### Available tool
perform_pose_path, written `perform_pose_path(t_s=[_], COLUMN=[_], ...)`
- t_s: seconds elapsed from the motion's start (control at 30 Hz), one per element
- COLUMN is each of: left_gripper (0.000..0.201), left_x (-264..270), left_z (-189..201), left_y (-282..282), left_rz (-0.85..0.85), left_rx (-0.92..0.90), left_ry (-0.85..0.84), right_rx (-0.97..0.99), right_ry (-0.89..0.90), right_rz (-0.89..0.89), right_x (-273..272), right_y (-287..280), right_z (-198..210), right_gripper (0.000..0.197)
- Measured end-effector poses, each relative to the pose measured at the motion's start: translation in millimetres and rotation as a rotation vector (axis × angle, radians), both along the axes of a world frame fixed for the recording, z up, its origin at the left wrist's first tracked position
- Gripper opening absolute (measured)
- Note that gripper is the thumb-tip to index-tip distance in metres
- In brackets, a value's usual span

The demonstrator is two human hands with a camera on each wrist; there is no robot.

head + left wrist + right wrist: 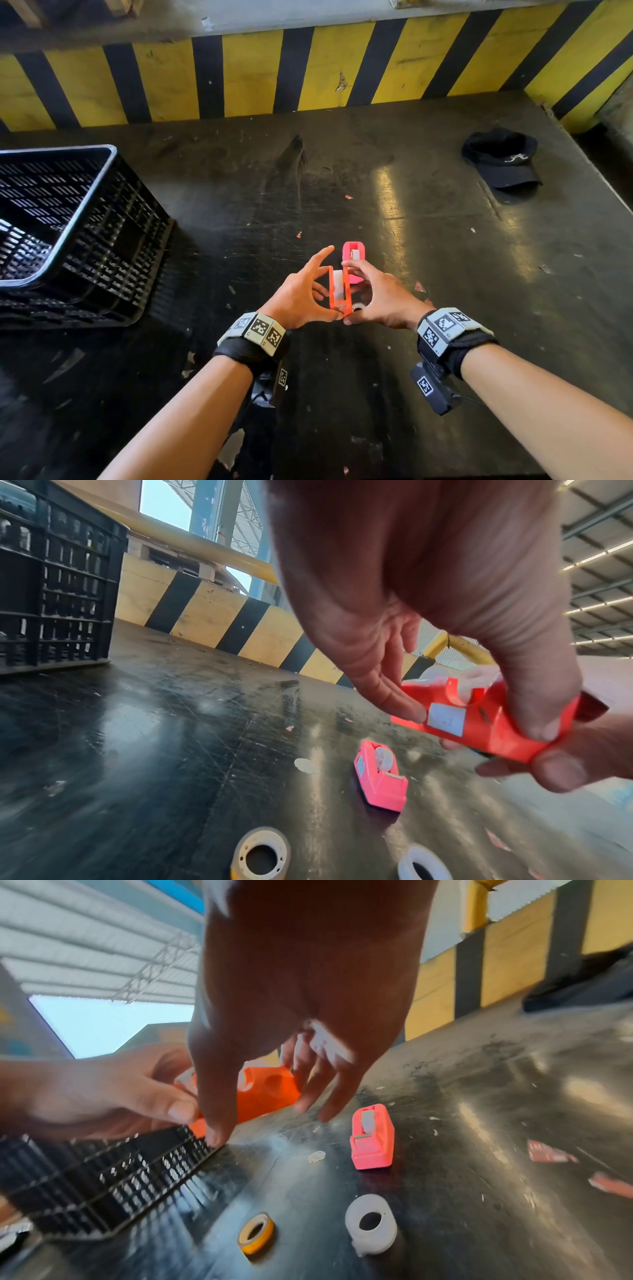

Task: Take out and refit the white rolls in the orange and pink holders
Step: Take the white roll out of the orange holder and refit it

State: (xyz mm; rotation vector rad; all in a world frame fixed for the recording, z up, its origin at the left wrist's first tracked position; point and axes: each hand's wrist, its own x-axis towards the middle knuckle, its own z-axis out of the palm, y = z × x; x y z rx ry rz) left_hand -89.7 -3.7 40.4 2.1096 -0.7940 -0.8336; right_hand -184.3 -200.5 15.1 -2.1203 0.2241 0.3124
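Head view: I hold the orange holder (339, 291) raised above the near middle of the surface (445, 222), between both hands. My left hand (301, 294) pinches its near end, thumb on top and fingertips against the side wall, with the index finger lifted clear. My right hand (380, 298) grips the opposite side, thumb at the near end and a fingertip at the far top edge. A white roll (338, 278) sits in the holder's cradle; whether it is fully seated on its hub I cannot tell, as the wrist views are blurred.

The pink holder (354, 262) stands on the surface just beyond my hands, with its own white roll (383, 758) in place. A loose white roll (371, 1223) and a yellow-edged roll (257, 1231) lie flat on the surface near its near edge, below my hands. A black crate (68, 233) occupies the left edge; a black cap (501, 159) lies toward the far right corner.

Hazards from this position:
- The holder is carried only by fingertip pinches. Pulling on the roll with uneven force could twist the holder out of my left hand and drop it onto the loose rolls.
- A roll that releases suddenly may fall and roll toward the near edge.
- Fingers near the holder's cutter end risk contact with the blade.
- The loose rolls look alike; refitting the wrong one is possible.
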Motion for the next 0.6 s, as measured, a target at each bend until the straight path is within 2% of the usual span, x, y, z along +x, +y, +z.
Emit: perform_pose_path(t_s=[0.13,0.27,0.6], left_gripper=[0.127,0.129,0.136], left_x=[12.4,38.3,90.2], left_z=[-9.0,-16.5,-75.6], left_y=[-3.2,-7.2,-20.9], left_rz=[0.026,0.031,0.020], left_rx=[0.018,0.093,0.214], left_ry=[-0.098,-0.200,-0.283], right_rx=[-0.172,-0.432,-0.728], right_ry=[-0.058,-0.121,-0.074], right_rz=[0.024,0.067,0.158], right_x=[22.2,51.8,109.3], right_y=[1.4,-0.7,-1.7], right_z=[-5.1,-12.8,-60.2], right_gripper=[0.108,0.110,0.113])
